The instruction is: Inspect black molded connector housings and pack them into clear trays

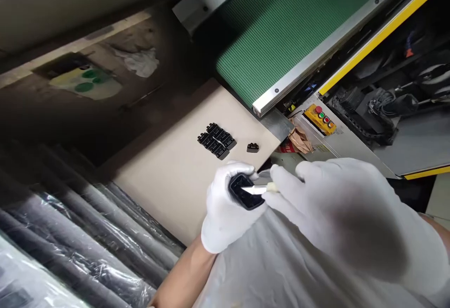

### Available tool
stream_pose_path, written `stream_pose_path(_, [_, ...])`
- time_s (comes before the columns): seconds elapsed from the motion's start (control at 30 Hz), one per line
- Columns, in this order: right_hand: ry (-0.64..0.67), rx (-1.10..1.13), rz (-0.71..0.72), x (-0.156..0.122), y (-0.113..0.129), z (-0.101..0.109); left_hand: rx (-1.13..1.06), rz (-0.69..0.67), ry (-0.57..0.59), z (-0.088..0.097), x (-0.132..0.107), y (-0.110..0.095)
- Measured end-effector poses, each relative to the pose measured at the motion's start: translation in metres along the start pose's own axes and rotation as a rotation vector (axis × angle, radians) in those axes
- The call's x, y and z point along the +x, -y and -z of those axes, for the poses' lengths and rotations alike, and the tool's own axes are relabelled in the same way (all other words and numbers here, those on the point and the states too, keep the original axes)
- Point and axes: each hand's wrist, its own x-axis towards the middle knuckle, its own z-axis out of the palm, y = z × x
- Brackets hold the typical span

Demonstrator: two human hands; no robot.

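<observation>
We log white gloves on both hands: the left glove [223, 219] sits at about 7 o'clock in the head view, and the right glove [351, 214] at about 4 o'clock, with a dark grey patch across its back that we cannot separate into shadow or soiling. A thin, whitish, semi-transparent plastic apron [281, 263] fills 6 o'clock, creased in long soft folds. The left forearm [184, 270] shows bare past the glove's cuff, and a strip of right forearm [438, 233] shows bare at the 4 o'clock edge.

You've got a black moulded plastic part [242, 198] tilted in your left hand [223, 209] — your right hand [337, 214] holds a small cream-handled knife [258, 189] to its edge.
</observation>
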Motion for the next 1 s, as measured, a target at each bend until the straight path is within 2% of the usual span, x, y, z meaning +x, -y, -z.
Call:
stream_pose_path(0.1, [0.035,-0.216,0.144,-0.007,0.013,-0.013,0.031,-0.021,0.003,0.008,-0.008,0.002])
stream_pose_path(0.23, [0.046,-0.313,0.272,-0.014,0.024,-0.023,0.133,-0.019,-0.003,0.017,-0.016,0.000])
stream_pose_path(0.37, [0.054,-0.335,0.196,-0.017,0.037,-0.035,0.147,-0.041,0.029,0.029,-0.020,0.000])
stream_pose_path(0.57, [0.129,-0.007,0.033,-0.011,0.053,-0.046,0.186,-0.056,0.126,0.047,-0.021,0.002])
stream_pose_path(0.67, [0.228,-0.040,0.032,-0.001,0.049,-0.060,0.257,0.015,0.258,0.054,-0.023,0.018])
stream_pose_path(0.73, [0.306,-0.050,-0.017,0.001,0.038,-0.083,0.322,0.104,0.432,0.054,-0.026,0.041])
stream_pose_path(0.83, [0.321,0.060,-0.284,-0.010,0.014,-0.137,0.401,0.186,0.719,0.044,-0.031,0.088])
stream_pose_path(0.93, [0.245,0.246,-0.532,-0.031,-0.006,-0.199,0.502,0.123,0.988,0.029,-0.035,0.127])
stream_pose_path(1.0, [0.162,0.364,-0.648,-0.045,-0.009,-0.234,0.584,0.038,1.131,0.024,-0.038,0.141])
